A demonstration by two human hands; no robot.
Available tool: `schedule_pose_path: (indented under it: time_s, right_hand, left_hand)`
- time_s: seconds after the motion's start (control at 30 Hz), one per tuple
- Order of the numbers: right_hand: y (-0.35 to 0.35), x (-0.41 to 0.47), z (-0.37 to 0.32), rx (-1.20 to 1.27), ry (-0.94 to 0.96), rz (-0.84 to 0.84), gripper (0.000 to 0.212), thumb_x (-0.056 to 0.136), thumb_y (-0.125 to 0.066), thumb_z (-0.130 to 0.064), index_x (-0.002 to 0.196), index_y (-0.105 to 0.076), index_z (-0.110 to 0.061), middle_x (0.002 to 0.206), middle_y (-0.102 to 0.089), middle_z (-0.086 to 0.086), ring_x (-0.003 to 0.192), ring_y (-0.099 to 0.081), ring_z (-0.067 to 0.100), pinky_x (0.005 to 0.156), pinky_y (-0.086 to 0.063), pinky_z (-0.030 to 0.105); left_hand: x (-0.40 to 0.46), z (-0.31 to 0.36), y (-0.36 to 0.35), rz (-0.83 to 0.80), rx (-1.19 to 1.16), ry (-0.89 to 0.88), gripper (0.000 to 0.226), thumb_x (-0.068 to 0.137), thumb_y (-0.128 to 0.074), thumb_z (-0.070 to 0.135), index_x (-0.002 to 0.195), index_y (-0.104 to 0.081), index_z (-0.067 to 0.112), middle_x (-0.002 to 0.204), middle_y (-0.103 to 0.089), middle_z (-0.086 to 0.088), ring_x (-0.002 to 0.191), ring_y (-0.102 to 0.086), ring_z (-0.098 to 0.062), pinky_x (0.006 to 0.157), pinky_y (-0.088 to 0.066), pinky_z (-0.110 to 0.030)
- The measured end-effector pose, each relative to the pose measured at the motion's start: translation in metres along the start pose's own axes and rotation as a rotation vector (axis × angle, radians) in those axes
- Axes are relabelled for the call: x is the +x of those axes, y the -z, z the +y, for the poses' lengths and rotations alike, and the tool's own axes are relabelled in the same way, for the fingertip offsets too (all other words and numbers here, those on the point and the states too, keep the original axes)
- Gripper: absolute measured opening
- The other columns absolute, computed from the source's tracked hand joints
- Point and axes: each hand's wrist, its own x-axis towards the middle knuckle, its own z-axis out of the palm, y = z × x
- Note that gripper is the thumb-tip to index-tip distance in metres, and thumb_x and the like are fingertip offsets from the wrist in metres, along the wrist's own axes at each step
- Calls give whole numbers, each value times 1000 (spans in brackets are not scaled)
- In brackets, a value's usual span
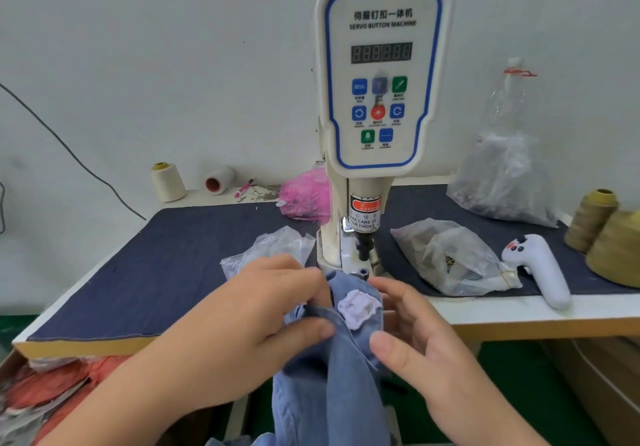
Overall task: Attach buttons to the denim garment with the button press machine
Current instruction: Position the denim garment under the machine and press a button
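Observation:
A white servo button machine (381,75) stands at the middle of the table, its black punch (363,248) hanging above a small die (363,272). A light blue denim garment (332,369) hangs over the table's front edge, its top edge lying just before the die. A white label patch (356,307) shows on the denim. My left hand (256,317) pinches the garment's left side between thumb and fingers. My right hand (415,334) holds its right side, fingers along the fold.
Clear plastic bags lie left (273,248) and right (450,258) of the machine. A white handheld device (540,265), thread cones (592,220), a pink bag (304,196) and a large bag (502,175) sit on the dark blue table cover (156,272).

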Motion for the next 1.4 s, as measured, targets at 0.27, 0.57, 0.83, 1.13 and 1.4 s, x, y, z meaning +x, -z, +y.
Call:
schedule_pose_path:
  time_s: [0.27, 0.57, 0.83, 1.13, 1.4]
  right_hand:
    - [4, 6, 33, 261, -325, -157, 71, 63, -75, -73, 122, -65, -34, 126, -66, 3, 119, -61, 21, 105, -45, 44]
    - [-37, 10, 32, 588, -251, -154, 34, 97, -63, -24, 131, -63, -22, 120, -71, -3, 111, -66, 10, 88, -51, 20]
    - [-23, -1, 14, 505, -238, 51, 9, 66, -85, -12, 63, -79, -18, 66, -73, 6, 61, -72, 16, 53, -56, 25]
    - [5, -3, -17, 226, -80, 299, 62, 25, -98, -37, 74, -77, -4, 74, -71, 26, 61, -68, 26, 54, -56, 34]
    - [26, -6, -15, -329, -47, 669, 36, 70, -74, -11, 53, -44, -4, 43, -35, -2, 46, -27, 6, 44, -22, 27]
  left_hand:
    - [-6, -6, -9, 249, -844, -38, 21, 88, -67, 46, 91, -65, 25, 100, -73, -8, 92, -70, -22, 79, -57, -35]
    - [0, -1, -11, 227, -704, -34, 7, 86, -63, 33, 90, -69, 32, 112, -72, 0, 108, -66, -17, 90, -47, -36]
    - [8, -30, -1, 236, -700, 41, 45, 76, -77, 39, 118, -63, 30, 125, -65, 5, 119, -60, -12, 101, -47, -29]
    - [10, -31, -49, -23, -730, 215, 31, 86, -68, 27, 116, -68, 28, 123, -70, 5, 123, -61, -16, 106, -45, -49]
    - [9, -17, -39, -100, -1382, 184, 48, 64, -59, 11, 110, -69, 3, 101, -72, -16, 92, -70, -27, 80, -56, -34]
